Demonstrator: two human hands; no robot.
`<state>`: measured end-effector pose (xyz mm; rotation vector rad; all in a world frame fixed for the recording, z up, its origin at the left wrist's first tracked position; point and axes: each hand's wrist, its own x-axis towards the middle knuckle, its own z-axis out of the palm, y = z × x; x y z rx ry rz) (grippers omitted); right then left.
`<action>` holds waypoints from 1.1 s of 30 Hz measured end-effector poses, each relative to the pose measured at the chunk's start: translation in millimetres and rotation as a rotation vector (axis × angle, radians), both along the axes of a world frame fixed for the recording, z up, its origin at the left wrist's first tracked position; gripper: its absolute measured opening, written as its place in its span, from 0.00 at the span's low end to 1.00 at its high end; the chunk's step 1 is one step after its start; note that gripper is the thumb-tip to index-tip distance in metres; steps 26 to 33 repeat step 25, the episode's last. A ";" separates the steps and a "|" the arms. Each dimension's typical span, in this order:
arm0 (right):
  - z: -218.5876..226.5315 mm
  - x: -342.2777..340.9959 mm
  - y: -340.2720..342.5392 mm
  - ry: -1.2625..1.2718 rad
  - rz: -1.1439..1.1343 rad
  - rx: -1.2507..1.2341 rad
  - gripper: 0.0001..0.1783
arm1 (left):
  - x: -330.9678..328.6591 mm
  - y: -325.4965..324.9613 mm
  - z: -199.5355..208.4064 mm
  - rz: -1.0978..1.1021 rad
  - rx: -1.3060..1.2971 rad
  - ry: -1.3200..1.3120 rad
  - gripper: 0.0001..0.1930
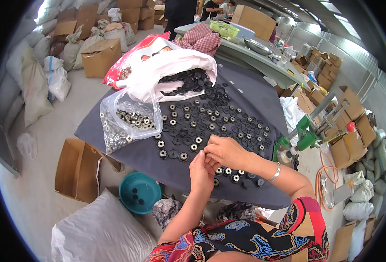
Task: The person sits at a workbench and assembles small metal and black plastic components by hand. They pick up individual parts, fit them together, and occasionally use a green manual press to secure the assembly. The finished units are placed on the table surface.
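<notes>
My left hand (202,171) and my right hand (226,152) meet over the near part of a cloth-covered table (254,96). Their fingertips are pinched together, and whatever sits between them is hidden. Around them lie many round black discs (177,140), some with a shiny metal ring in the middle, such as the ringed disc (183,156) beside my left hand. A clear plastic bag (114,131) of small metal rings rests at the table's left. Behind it, a white and red sack (175,61) lies on its side, black discs spilling from its mouth.
A green hand press (304,131) with a red knob stands at the table's right edge. Below left are a teal basin (140,187) holding a few discs, an open carton (76,170) and a full white sack (101,231). People (211,9) stand near a far table.
</notes>
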<state>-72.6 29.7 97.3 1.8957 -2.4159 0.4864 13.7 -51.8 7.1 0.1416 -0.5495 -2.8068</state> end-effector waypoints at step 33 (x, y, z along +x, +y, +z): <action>-5.7 -48.1 -18.7 0.052 0.039 -0.019 0.10 | 3.0 5.2 1.9 0.217 -0.225 -0.160 0.28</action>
